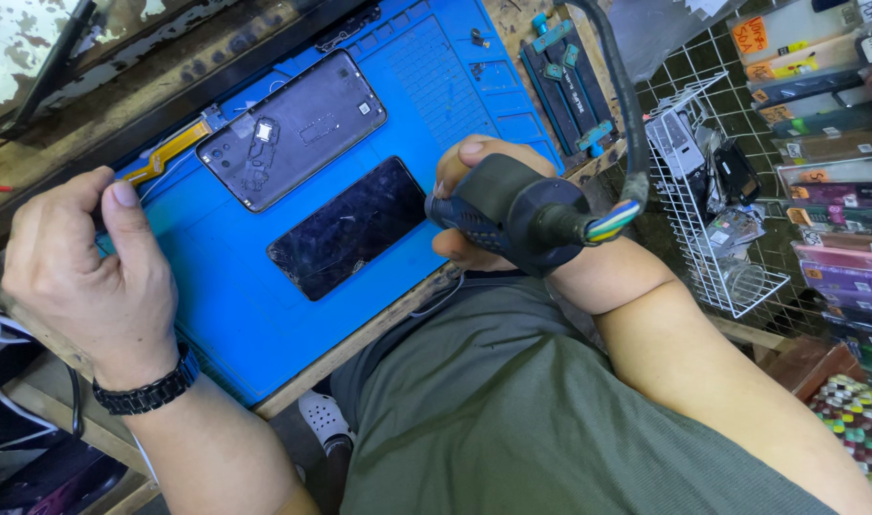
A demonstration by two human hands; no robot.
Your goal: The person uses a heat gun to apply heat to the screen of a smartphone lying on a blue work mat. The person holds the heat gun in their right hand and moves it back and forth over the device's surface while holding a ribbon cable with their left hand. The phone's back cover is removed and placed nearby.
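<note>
Blue mat [264, 324] edge, right hand [474, 191] gripping hot-air handle [512, 205]

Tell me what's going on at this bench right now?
A person sits at a blue work mat. The right hand grips a black corded tool handle near a cracked phone screen lying on the mat. A phone back case lies just beyond it. The left hand rests at the mat's left edge, fingers pinched; what they hold is unclear.

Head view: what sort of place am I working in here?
Most likely a phone repair bench. A blue mat carries an opened phone and a cracked screen, the right hand holds a corded tool, and a wire basket holds parts.
</note>
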